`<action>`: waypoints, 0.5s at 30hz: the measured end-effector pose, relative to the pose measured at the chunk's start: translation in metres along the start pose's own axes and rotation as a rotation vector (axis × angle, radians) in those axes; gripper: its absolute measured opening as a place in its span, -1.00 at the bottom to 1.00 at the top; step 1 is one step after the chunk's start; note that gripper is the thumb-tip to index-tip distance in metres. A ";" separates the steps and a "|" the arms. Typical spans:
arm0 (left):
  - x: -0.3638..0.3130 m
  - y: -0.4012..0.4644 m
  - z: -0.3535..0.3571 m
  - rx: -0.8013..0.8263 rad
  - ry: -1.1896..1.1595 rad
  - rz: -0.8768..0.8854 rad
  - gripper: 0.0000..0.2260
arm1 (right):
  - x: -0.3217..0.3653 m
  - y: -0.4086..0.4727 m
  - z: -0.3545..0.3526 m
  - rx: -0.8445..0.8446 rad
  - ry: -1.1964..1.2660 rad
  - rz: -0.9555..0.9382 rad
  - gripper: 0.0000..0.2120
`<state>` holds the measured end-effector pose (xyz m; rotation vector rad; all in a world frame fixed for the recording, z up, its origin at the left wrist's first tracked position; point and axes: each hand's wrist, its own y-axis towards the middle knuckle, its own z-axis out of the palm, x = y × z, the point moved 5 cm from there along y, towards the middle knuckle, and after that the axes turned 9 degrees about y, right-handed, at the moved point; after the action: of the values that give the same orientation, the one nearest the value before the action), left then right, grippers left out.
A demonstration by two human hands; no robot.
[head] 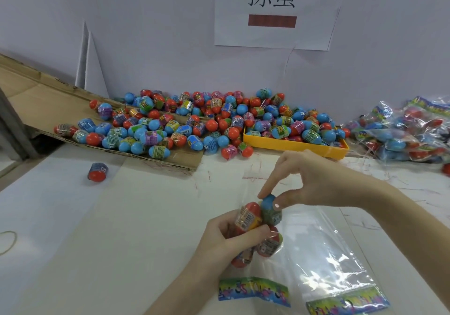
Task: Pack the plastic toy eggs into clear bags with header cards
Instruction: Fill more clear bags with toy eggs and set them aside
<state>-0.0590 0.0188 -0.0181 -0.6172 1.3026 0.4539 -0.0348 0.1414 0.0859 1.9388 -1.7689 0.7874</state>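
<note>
I judge this as the loading step: my left hand [226, 236] curls around a clutch of eggs [248, 217] at the mouth of a clear bag [323, 246], while my right hand [314, 180] pinches a blue-capped egg [269, 204] between thumb and forefinger, touching the orange one beside it. The bag lies flat toward five o'clock, its header card [253, 290] at six o'clock; a second card [348, 300] sits just right of it. Next, I think, the blue egg must be seated with the others and the bag drawn over them. The loose supply [194, 124] heaps at twelve o'clock, spilling into a yellow tray [294, 145]; filled bags [409, 132] lie at two o'clock. The wall sign [274, 10] reads 拣蛋; egg labels are too blurred to read.
</note>
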 end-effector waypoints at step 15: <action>-0.004 -0.005 0.000 -0.074 -0.006 0.030 -0.63 | -0.018 -0.023 0.002 -0.496 0.454 0.090 -0.40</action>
<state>-0.0569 0.0147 -0.0135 -0.6584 1.2952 0.5304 -0.0122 0.1567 0.0751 1.2527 -1.5847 0.6692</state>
